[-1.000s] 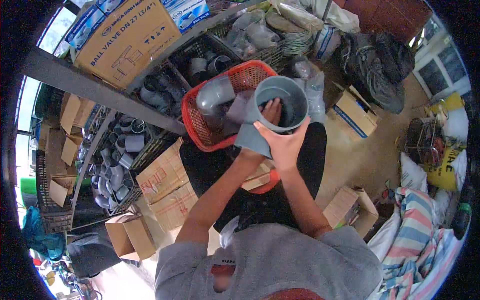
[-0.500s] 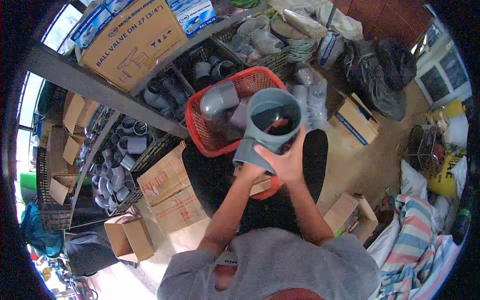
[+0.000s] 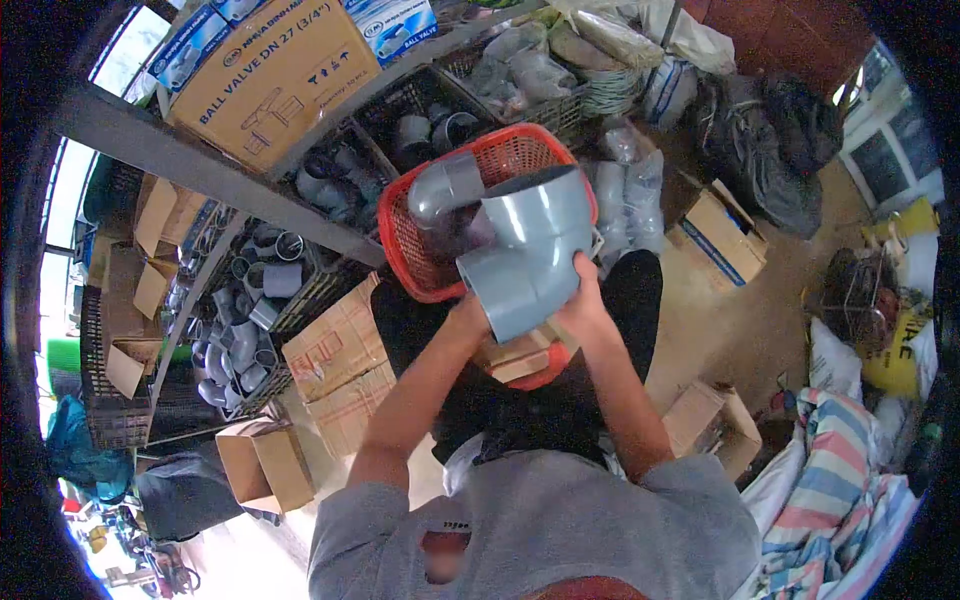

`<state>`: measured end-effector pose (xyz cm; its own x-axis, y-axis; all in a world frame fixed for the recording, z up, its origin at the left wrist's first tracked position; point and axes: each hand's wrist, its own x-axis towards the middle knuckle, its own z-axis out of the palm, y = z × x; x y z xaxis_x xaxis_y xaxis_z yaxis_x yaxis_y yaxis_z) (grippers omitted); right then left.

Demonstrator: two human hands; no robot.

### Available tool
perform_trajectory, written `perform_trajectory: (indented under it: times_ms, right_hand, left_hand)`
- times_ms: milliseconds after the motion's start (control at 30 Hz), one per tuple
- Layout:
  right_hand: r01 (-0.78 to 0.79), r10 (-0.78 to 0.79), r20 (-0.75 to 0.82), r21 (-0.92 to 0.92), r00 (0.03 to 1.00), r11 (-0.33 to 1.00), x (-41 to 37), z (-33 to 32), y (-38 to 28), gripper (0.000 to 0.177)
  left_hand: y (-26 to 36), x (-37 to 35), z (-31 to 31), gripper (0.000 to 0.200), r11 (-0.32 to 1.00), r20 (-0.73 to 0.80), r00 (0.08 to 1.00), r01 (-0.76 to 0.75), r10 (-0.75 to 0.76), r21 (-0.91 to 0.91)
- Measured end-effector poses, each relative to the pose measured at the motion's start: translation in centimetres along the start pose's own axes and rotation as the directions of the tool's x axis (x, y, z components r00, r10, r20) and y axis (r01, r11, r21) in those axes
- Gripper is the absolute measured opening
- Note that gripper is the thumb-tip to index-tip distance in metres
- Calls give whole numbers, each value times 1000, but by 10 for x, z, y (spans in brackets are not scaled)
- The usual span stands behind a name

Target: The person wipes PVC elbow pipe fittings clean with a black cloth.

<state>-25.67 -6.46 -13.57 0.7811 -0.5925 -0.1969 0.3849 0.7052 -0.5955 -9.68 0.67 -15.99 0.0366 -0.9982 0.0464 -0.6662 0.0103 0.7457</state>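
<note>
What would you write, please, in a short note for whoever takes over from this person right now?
Left hand: grips the lower end of the large grey elbow fitting from the left.
Right hand: grips the same fitting from the right.
Things: the fitting is held up over the red basket, in which a smaller grey elbow lies.
Done: the fitting is lifted, in both hands.
Left: it is not yet set down anywhere.

Before the basket lies the pipe elbow.
</note>
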Motion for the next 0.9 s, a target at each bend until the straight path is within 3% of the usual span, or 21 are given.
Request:
perform_trajectory:
  times_ms: [67, 100, 133, 167, 200, 233, 267, 300, 333, 367, 400, 500, 533, 567, 600, 633, 667, 700, 733, 767, 900]
  right_hand:
    - [-50, 52, -27, 45, 998, 998, 4, -1, -3, 82]
    - [-49, 51, -27, 46, 998, 998, 7, 0, -5, 82]
    - [-45, 44, -57, -9, 997, 999, 8, 0, -7, 84]
    - [-44, 38, -89, -66, 995, 997, 7, 1, -9, 86]
    - [-45, 39, -92, -64, 995, 997, 4, 8, -11, 86]
    - [-34, 32, -173, -12, 984, 999, 0, 22, -14, 87]
    - [-23, 32, -253, 36, 967, 999, -3, 31, -15, 89]
    - [-29, 37, -253, 33, 967, 999, -4, 37, -14, 89]
    - [2, 13, -242, 63, 970, 998, -5, 42, -13, 88]
    - [35, -13, -231, 94, 973, 995, -5, 43, -12, 88]
    - [31, -9, -231, 91, 973, 995, -5, 42, -10, 88]
    - [29, -3, -258, 97, 966, 995, -3, 37, -4, 84]
    - [-3, 25, -278, 80, 960, 997, -5, 36, -5, 83]
    - [-34, 52, -298, 65, 953, 997, -7, 36, -6, 83]
    - [-36, 54, -296, 65, 954, 997, -7, 37, -7, 83]
    - [-24, 32, -302, 32, 953, 999, -8, 38, -8, 81]
    - [-12, 12, -299, 3, 954, 1000, -6, 41, -7, 80]
    - [-17, 19, -285, 8, 958, 1000, -3, 42, -5, 80]
    - [-3, -1, -213, -16, 977, 1000, 0, 41, -4, 78]
    - [18, -24, -145, -41, 989, 999, 3, 38, -4, 75]
    - [-88, 58, -181, -161, 982, 983, 27, 6, 14, 70]
  left_hand:
    - [9, -3, -10, 32, 957, -140, 951, -286, 277, -51]
    - [-3, 0, 1, 32, 957, -139, 951, -287, 278, -49]
    - [-25, 3, 25, 36, 731, -96, 993, -120, 74, -671]
    - [-37, 4, 38, 39, 156, 67, 996, 76, -62, -985]
    - [-8, 7, 17, 39, 153, 70, 996, 79, -63, -985]
    - [52, 13, -27, 45, 857, 171, 984, 126, -45, -500]
    - [83, 14, -53, 52, 939, 244, 963, 23, -113, 342]
    - [82, 5, -55, 52, 941, 241, 964, 28, -116, 338]
    - [82, -7, -57, 53, 966, 233, 938, 250, -258, 62]
    - [80, -14, -60, 54, 869, 266, 884, 444, -385, -216]
    - [73, -18, -62, 54, 868, 264, 884, 446, -387, -220]
    - [36, -33, -60, 58, 958, 386, 881, 286, -275, 29]
    - [25, -40, -56, 60, 1000, 274, 962, -8, 8, 1]
    - [15, -47, -51, 63, 953, 156, 941, -304, 299, 10]
    - [19, -52, -52, 63, 953, 155, 942, -302, 297, 10]
    - [28, -58, -51, 60, 957, 137, 985, -62, 104, -282]
    - [35, -65, -50, 57, 824, 172, 981, 173, -93, -539]
    - [40, -73, -44, 57, 829, 163, 981, 175, -103, -531]
    - [46, -79, -33, 50, 435, 77, 983, 144, -167, -889]
    - [48, -79, -28, 44, -75, 36, 966, 17, -256, -997]
    - [46, -63, -32, 56, -306, 111, 934, 2, -340, -952]
